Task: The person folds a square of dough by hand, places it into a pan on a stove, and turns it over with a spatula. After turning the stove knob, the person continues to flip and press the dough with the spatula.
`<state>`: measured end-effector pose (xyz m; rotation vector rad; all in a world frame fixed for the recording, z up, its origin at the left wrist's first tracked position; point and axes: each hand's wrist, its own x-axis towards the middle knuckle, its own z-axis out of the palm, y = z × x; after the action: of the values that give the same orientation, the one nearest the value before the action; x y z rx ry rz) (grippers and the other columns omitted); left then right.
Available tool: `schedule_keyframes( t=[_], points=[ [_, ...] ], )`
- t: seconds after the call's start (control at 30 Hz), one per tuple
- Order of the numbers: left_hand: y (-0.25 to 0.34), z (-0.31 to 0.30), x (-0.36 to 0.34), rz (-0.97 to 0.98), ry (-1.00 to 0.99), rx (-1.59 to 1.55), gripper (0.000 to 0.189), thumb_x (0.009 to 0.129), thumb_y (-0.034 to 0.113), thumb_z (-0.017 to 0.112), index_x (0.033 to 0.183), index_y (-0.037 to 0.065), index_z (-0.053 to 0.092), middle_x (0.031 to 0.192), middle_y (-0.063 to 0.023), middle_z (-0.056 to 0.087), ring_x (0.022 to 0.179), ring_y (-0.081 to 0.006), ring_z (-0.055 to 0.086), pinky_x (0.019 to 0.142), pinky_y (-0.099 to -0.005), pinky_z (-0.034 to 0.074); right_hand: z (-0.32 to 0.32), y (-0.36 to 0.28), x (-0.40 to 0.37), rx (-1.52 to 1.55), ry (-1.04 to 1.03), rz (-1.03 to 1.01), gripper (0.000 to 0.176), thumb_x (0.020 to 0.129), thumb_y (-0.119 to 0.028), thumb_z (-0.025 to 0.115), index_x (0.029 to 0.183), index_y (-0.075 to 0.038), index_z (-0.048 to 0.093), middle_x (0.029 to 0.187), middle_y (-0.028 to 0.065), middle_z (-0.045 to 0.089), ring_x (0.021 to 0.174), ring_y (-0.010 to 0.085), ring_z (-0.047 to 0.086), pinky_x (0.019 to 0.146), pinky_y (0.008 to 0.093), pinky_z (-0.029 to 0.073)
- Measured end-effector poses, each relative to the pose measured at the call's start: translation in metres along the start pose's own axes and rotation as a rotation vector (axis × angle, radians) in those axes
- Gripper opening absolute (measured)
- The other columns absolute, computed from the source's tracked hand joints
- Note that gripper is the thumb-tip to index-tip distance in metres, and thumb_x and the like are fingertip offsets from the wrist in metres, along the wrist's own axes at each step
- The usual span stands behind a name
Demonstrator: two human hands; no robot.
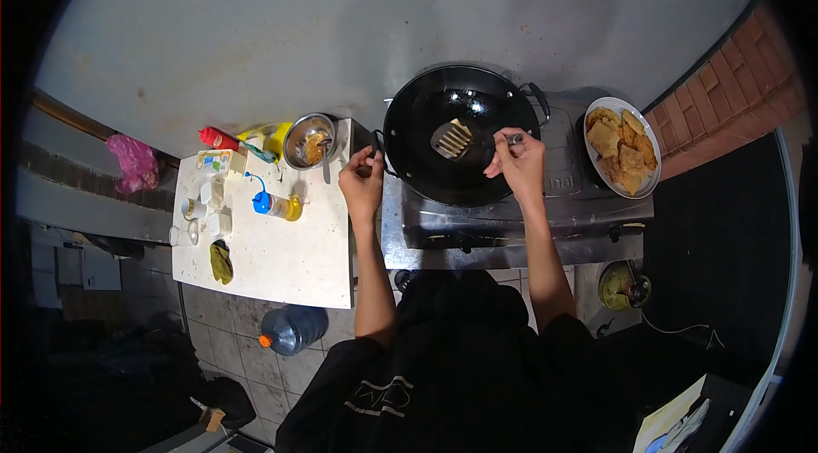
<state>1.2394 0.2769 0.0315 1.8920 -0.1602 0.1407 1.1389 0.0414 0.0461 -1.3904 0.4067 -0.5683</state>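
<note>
A large black wok (426, 176) stands on the steel stove, its inside shiny. My right hand (521, 165) is closed round the handle of a slotted spatula (452, 139), whose head is over the middle of the wok. Something pale shows at the spatula's slots; how it lies there is hard to tell. At the wok's left side handle is my left hand (363, 180), its fingers curled together by the handle. Right of the wok, an oval white plate (589, 156) holds several golden fried pieces (631, 159).
On the white table (290, 257) at left are a metal bowl (298, 131) with a spoon, a red bottle (218, 139), a blue-capped oil bottle (277, 205), white containers and a green cloth (221, 262). A water jug (298, 329) lies on the floor.
</note>
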Motion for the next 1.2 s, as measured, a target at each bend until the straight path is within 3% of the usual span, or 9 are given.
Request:
schedule_keyframes(
  t=[0.03, 0.27, 0.33, 0.37, 0.43, 0.53, 0.63, 0.73, 1.2],
  points=[
    [-0.002, 0.000, 0.000, 0.038, -0.003, 0.015, 0.027, 0.087, 0.011, 0.068, 0.106, -0.007, 0.065, 0.068, -0.0033, 0.061, 0.065, -0.0095, 0.063, 0.061, -0.0235, 0.049, 0.000, -0.001, -0.002, -0.075, -0.038, -0.016, 0.016, 0.093, -0.010, 0.060, 0.090, 0.006, 0.060, 0.060, 0.0066, 0.057, 0.044, 0.0125, 0.057, 0.041, 0.0236, 0.048],
    [-0.005, 0.001, -0.002, 0.005, 0.008, 0.022, 0.027, 0.086, 0.012, 0.069, 0.106, -0.006, 0.065, 0.068, -0.0021, 0.059, 0.064, -0.0083, 0.061, 0.060, -0.0229, 0.048, -0.011, 0.007, -0.005, -0.457, -0.048, -0.227, 0.015, 0.088, -0.012, 0.068, 0.094, 0.001, 0.065, 0.072, 0.0054, 0.063, 0.061, 0.0109, 0.060, 0.047, 0.0236, 0.045],
    [-0.005, 0.002, -0.003, 0.025, 0.027, 0.043, 0.028, 0.086, 0.013, 0.069, 0.106, -0.006, 0.066, 0.067, -0.0019, 0.059, 0.062, -0.0076, 0.059, 0.059, -0.0226, 0.047, -0.014, 0.008, -0.004, -0.488, -0.071, -0.436, 0.013, 0.091, -0.010, 0.063, 0.096, 0.002, 0.063, 0.084, 0.0061, 0.062, 0.064, 0.0075, 0.059, 0.052, 0.0213, 0.050],
    [-0.006, 0.001, -0.003, 0.021, 0.027, 0.044, 0.028, 0.086, 0.013, 0.069, 0.106, -0.006, 0.066, 0.067, -0.0019, 0.059, 0.062, -0.0076, 0.059, 0.059, -0.0226, 0.047, -0.015, 0.008, -0.006, -0.489, -0.073, -0.433, 0.013, 0.091, -0.010, 0.063, 0.096, 0.002, 0.063, 0.084, 0.0061, 0.062, 0.064, 0.0075, 0.059, 0.052, 0.0213, 0.050],
    [-0.003, 0.001, -0.002, 0.001, 0.018, 0.052, 0.029, 0.086, 0.013, 0.070, 0.106, -0.006, 0.066, 0.068, -0.0018, 0.059, 0.061, -0.0073, 0.058, 0.058, -0.0225, 0.046, -0.014, 0.005, -0.006, -0.219, -0.151, -0.213, 0.012, 0.092, -0.008, 0.061, 0.097, 0.003, 0.062, 0.095, 0.0096, 0.062, 0.071, 0.0104, 0.062, 0.058, 0.0229, 0.053],
    [0.004, -0.002, -0.004, -0.007, -0.005, 0.119, 0.027, 0.086, 0.013, 0.069, 0.105, -0.006, 0.066, 0.068, -0.0019, 0.059, 0.061, -0.0069, 0.057, 0.058, -0.0219, 0.046, -0.014, 0.008, -0.006, -0.194, -0.158, -0.139, 0.015, 0.091, -0.011, 0.063, 0.096, 0.004, 0.062, 0.090, 0.0114, 0.065, 0.071, 0.0142, 0.066, 0.062, 0.0243, 0.055],
    [0.001, -0.004, 0.001, 0.022, -0.017, 0.112, 0.027, 0.085, 0.012, 0.070, 0.105, -0.006, 0.065, 0.067, -0.0014, 0.058, 0.059, -0.0065, 0.055, 0.056, -0.0215, 0.045, -0.014, 0.011, -0.010, -0.147, -0.121, -0.192, 0.012, 0.095, -0.005, 0.054, 0.100, 0.006, 0.057, 0.095, 0.0119, 0.064, 0.071, 0.0138, 0.064, 0.061, 0.0256, 0.055],
    [0.000, -0.006, 0.003, 0.034, -0.007, 0.090, 0.029, 0.084, 0.011, 0.070, 0.108, -0.004, 0.063, 0.066, -0.0006, 0.056, 0.058, -0.0061, 0.053, 0.054, -0.0213, 0.043, -0.015, 0.007, -0.015, -0.012, -0.004, -0.226, 0.015, 0.096, -0.009, 0.055, 0.099, 0.006, 0.058, 0.091, 0.0111, 0.065, 0.068, 0.0134, 0.065, 0.061, 0.0253, 0.055],
    [-0.008, -0.015, 0.028, -0.034, -0.240, -0.043, 0.022, 0.083, 0.012, 0.074, 0.093, 0.002, 0.057, 0.065, 0.0004, 0.057, 0.058, -0.0056, 0.052, 0.053, -0.0205, 0.041, 0.017, 0.015, -0.021, -0.198, 0.148, -0.164, 0.016, 0.096, -0.010, 0.054, 0.097, 0.006, 0.056, 0.086, 0.0113, 0.066, 0.065, 0.0129, 0.065, 0.056, 0.0245, 0.053]
  ],
)
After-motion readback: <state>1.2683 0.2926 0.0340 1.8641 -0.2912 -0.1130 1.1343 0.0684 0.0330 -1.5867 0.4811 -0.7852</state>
